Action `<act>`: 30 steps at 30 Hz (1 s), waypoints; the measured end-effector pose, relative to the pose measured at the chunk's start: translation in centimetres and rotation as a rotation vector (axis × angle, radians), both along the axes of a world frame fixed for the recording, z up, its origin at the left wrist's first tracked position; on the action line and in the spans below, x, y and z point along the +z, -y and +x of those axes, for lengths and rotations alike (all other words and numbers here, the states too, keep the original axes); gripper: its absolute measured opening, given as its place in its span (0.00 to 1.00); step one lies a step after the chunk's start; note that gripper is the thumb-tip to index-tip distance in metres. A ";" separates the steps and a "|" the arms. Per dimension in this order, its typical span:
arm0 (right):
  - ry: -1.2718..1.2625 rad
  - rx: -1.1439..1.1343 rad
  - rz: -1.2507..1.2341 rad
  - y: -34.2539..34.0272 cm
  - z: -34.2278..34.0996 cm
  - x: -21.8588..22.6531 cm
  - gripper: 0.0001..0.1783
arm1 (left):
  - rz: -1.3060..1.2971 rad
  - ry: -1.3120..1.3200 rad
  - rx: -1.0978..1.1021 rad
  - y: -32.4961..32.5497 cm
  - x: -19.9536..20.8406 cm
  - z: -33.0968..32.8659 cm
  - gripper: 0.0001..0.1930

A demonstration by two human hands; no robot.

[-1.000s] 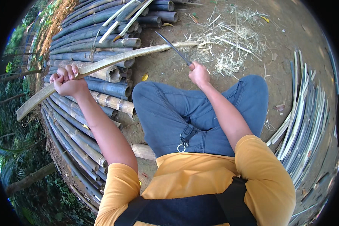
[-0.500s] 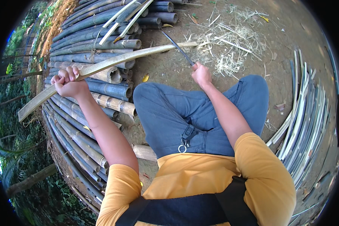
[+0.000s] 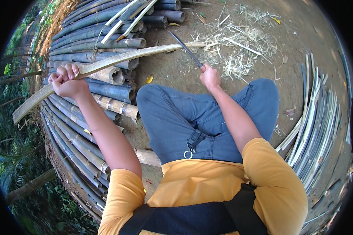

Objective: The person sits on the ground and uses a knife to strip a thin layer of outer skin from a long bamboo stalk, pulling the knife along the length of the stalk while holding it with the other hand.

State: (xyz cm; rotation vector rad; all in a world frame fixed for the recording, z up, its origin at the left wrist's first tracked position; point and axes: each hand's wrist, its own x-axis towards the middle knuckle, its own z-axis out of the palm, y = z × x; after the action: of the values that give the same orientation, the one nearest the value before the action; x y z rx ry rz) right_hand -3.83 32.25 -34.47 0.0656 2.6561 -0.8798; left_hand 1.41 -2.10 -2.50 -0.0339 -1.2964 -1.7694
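The fingers of the left hand (image 3: 68, 83) are curled around a split bamboo strip (image 3: 123, 58), with the fingertips pressed together on its upper side. The fingers of the right hand (image 3: 210, 77) are closed around the handle of a long, narrow-bladed knife (image 3: 187, 50). The strip is held slantwise across the pile of bamboo poles (image 3: 110, 92), its near end projected past the pile's left edge and its narrower end carried beyond the right edge, to the shavings (image 3: 241, 47). The strip is crossed by the blade near that narrower end; whether they touch cannot be told. The shavings are scattered on the bare ground (image 3: 302, 47). Pale bamboo slats (image 3: 115, 29) are laid over the pile's upper right corner, and a yellow leaf (image 3: 149, 79) is seen on the ground just beside its right edge. Blue-grey trousers (image 3: 239, 117) are seen with the knees spread. Toward the ground's right edge, many thin bamboo splints (image 3: 313, 129) are gathered lengthwise.
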 end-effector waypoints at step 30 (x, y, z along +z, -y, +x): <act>0.234 -0.283 0.048 -2.7 -0.6 -3.0 0.18 | -0.024 0.020 -0.050 -1.3 1.8 -1.9 0.09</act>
State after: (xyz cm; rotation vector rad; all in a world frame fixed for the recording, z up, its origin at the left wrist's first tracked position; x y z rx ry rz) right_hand -4.41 35.00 -37.47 0.5337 2.4824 -0.8334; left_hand -0.48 -0.78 -0.69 -0.0634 -1.3412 -1.8010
